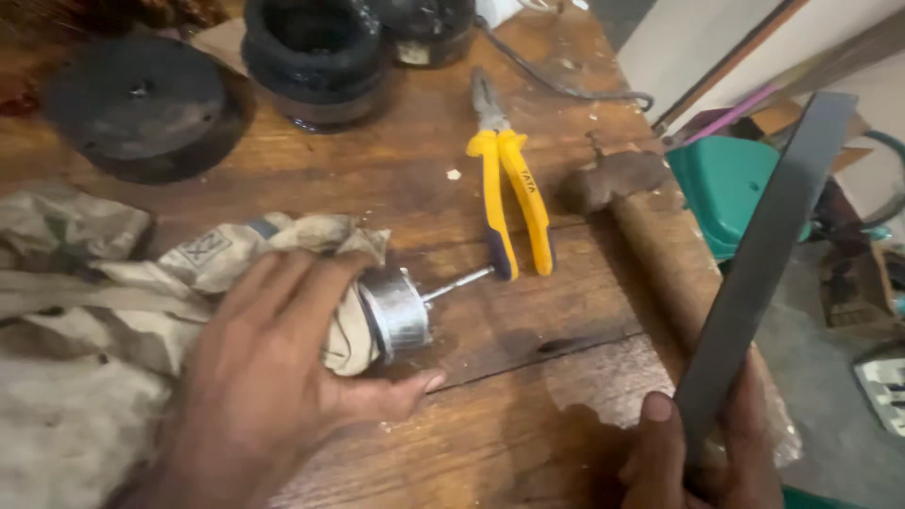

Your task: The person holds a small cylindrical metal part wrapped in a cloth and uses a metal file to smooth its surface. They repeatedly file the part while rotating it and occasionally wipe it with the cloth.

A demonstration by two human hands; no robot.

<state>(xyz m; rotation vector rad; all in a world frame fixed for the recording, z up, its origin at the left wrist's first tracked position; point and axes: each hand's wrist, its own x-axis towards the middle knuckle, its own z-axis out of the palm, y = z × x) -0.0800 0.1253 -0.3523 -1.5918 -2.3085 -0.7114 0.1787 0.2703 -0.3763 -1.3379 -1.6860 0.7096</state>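
Observation:
My left hand (269,368) lies on a dirty beige cloth (113,311) wrapped around a small silver cylindrical motor (396,313), pressing it to the wooden bench. The motor's thin metal shaft (459,282) points right, toward yellow-handled pliers (509,188). My right hand (698,452), at the bottom right, grips the lower end of a long flat dark metal bar (768,254) that rises diagonally up to the right.
A hammer (650,226) with a wooden handle lies along the bench's right edge. A black round disc (141,104) and black rubber rings (320,57) sit at the back. A cable (566,85) runs across. A green box (726,184) stands below the bench.

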